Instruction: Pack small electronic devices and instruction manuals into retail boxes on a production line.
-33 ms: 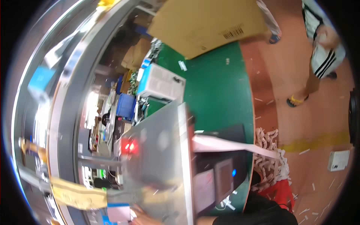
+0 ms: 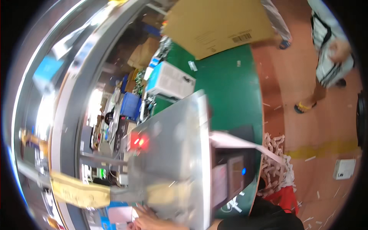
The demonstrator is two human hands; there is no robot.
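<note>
At the lower edge my right hand reaches left from behind a grey machine panel, its forearm partly covered by it. Blurred fingers are bent against the edge of a small pale pink and blue box, which they seem to grip. A sliver of skin below the box looks like my left hand; its fingers are cut off by the frame. Beside my forearm stands the machine, with a smeared silver plate, a red glowing light and a dark base with a small display. A pale paper strip trails from it.
A large brown carton covers the far end of the green table. A white and blue box lies behind the machine. Paper strips heap on the floor beside a white box. Another person stands at right.
My view has shifted slightly, so the machine and table sit further right. More of my right hand shows at the lower edge, still at the small box.
</note>
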